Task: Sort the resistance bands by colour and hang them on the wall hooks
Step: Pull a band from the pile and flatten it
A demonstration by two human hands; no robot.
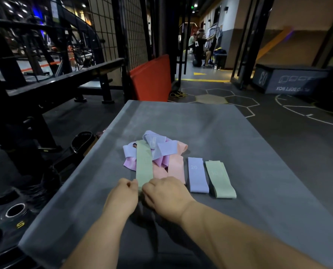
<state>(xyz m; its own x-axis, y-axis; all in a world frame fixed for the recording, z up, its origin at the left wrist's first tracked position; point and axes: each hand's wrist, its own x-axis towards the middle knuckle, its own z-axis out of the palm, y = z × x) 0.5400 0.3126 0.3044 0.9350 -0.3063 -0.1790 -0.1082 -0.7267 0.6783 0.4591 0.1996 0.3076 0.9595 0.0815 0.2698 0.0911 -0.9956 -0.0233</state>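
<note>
The left hand (123, 193) and right hand (165, 193) each pinch the near end of a green band (144, 164) with curled fingers. Its far end lies on the pile (159, 150) on the grey mat (239, 133). A quick pull could drag tangled bands onto the sorted purple band (197, 175).

A wide grey padded platform (259, 152) carries a loose heap of pastel fabric resistance bands (159, 147), with lilac, pink and peach loops tangled together. A long pale green fabric band (144, 167) runs from the heap toward the person, beside two peach fabric bands (176, 168). The left hand (123, 193) and the right hand (165, 195), both with curled fingers, pinch its near end from either side. Just right of the heap, a flattened lilac band printed 20 (197, 175) and a flattened pale green band (220, 179) lie side by side, slightly apart. An orange padded mat (152, 78) leans against a black wire grid (134, 35) beyond the platform.
</note>
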